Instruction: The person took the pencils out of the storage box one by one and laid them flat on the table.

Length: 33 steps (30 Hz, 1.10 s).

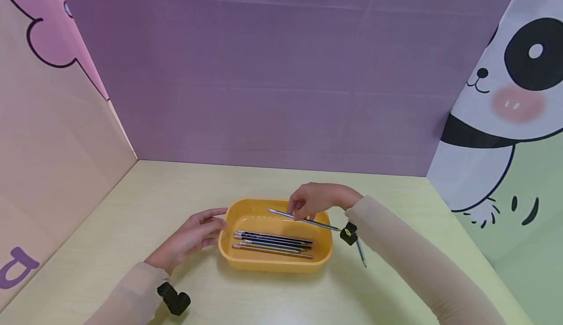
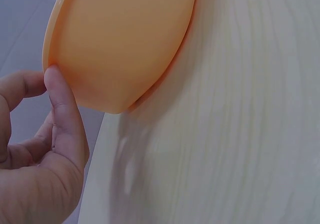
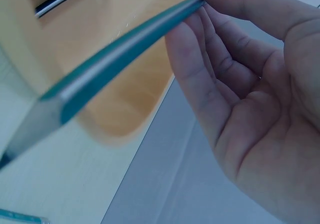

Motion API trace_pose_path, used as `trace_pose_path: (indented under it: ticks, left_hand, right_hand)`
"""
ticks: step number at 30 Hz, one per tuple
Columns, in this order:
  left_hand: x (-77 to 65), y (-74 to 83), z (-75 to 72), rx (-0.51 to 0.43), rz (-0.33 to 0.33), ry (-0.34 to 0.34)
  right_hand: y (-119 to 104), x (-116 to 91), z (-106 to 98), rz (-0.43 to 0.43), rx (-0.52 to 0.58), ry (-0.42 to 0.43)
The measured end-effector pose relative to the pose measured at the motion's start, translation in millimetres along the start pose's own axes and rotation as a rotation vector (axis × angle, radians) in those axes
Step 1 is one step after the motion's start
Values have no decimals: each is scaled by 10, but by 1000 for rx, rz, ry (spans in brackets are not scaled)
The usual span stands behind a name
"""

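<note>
My right hand [image 1: 313, 200] pinches a teal-green pencil [image 3: 125, 52] between thumb and fingers. That pencil reaches across the right side of a yellow plastic tray [image 1: 274, 265], its sharpened tip pointing right, past the rim. Inside the tray several pencils [image 1: 272, 239] lie side by side, black ones at the back and a brownish one [image 1: 272, 251] at the front. With thumb and fingertips my left hand [image 1: 193, 234] grips the tray's left rim, as the left wrist view also shows [image 2: 55, 74].
Another teal pencil [image 1: 361, 252] lies on the pale wooden table [image 1: 281, 298] right of the tray, partly behind the right wrist. A purple panel [image 1: 281, 80] stands at the back, with printed side panels left and right. Both wrists carry small black cameras.
</note>
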<state>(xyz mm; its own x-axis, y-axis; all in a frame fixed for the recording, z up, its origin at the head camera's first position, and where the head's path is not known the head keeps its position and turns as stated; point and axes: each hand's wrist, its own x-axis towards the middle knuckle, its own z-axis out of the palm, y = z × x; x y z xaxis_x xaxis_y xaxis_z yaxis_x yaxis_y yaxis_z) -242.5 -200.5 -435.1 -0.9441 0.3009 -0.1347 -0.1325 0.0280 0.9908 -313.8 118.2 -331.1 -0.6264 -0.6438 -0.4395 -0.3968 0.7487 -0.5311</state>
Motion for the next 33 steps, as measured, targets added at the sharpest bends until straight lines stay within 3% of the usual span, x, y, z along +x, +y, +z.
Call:
trace_pose_path:
  ticks: [26,33]
  left_hand:
    - [-7,8,13,-4,-13,12]
    - [-18,1,2,-3,-15,11]
  right_hand:
    - [421,-399,-57,86,17,89]
    - [566,-526,-52,64,46,113]
